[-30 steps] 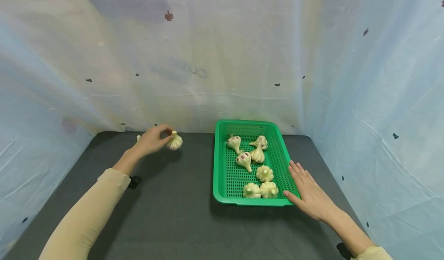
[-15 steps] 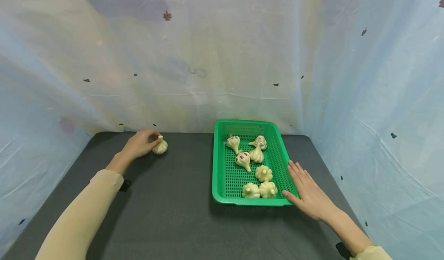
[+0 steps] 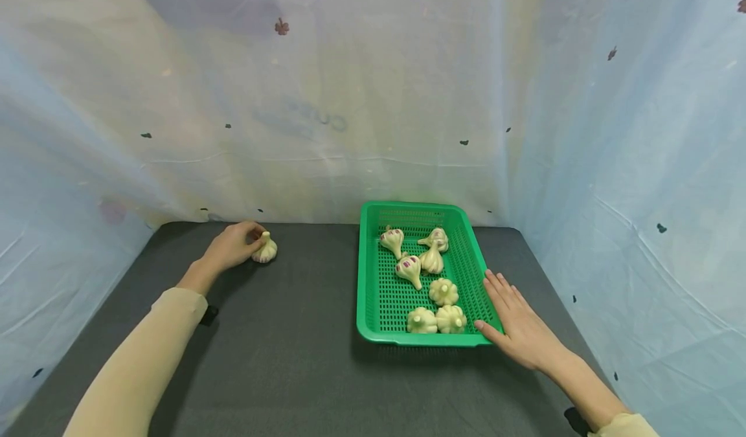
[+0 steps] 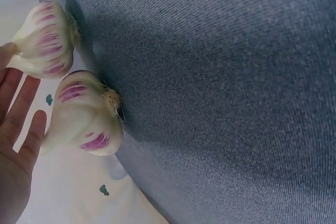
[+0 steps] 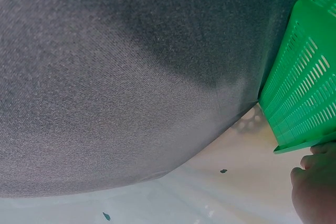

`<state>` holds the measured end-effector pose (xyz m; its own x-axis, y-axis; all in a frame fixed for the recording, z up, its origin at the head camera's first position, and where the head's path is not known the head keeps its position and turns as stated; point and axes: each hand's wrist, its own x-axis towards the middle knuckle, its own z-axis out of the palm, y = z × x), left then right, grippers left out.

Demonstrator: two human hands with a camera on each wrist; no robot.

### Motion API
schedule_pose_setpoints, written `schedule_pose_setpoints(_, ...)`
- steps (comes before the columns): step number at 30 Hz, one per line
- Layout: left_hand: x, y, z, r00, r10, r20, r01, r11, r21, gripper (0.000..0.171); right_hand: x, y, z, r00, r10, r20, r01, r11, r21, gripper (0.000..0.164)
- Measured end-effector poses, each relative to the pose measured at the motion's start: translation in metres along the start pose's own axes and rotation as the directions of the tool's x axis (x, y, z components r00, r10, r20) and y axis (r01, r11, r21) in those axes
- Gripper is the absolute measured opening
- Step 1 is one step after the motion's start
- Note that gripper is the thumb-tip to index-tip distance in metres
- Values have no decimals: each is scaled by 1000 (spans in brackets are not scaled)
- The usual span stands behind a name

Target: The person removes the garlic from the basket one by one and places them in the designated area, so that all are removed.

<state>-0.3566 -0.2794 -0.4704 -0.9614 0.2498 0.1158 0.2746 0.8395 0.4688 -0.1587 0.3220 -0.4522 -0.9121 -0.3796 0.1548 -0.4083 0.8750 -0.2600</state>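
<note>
Green basket (image 3: 364,281) at right, seven garlic bulbs (image 3: 443,292) inside; only two bulbs (image 4: 86,116) out, close together at far left of the surface (image 3: 285,359), so apparently partway. Pinching one bulb (image 3: 265,249) by its neck with the left hand (image 3: 230,246); resting the right hand (image 3: 521,333), straight-fingered, against the basket.

soft light; faint shadows on the table (image 3: 309,359) near the basket (image 3: 366,281); wrist views look dimmer.

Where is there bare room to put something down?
The widest free patch is the dark tabletop between the left sleeve and the green basket; a narrower one lies right of the basket, beyond the right hand. It's crowded around the left hand, which pinches one garlic bulb beside a second bulb.
</note>
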Motion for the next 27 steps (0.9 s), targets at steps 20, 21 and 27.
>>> schedule_pose_setpoints(20, 0, 7, 8, 1000, -4, 28, 4, 1000, 16, 47, -1, -1, 0, 1000, -6, -5, 6, 1000, 8, 85)
schedule_pose_setpoints(21, 0, 7, 8, 1000, -2, 30, 2, 1000, 16, 47, -1, -1, 0, 1000, -6, -6, 6, 1000, 8, 85)
schedule_pose_setpoints(27, -1, 10, 8, 999, 12, 31, -13, 1000, 13, 49, -1, -1, 0, 1000, -5, -7, 5, 1000, 5, 85)
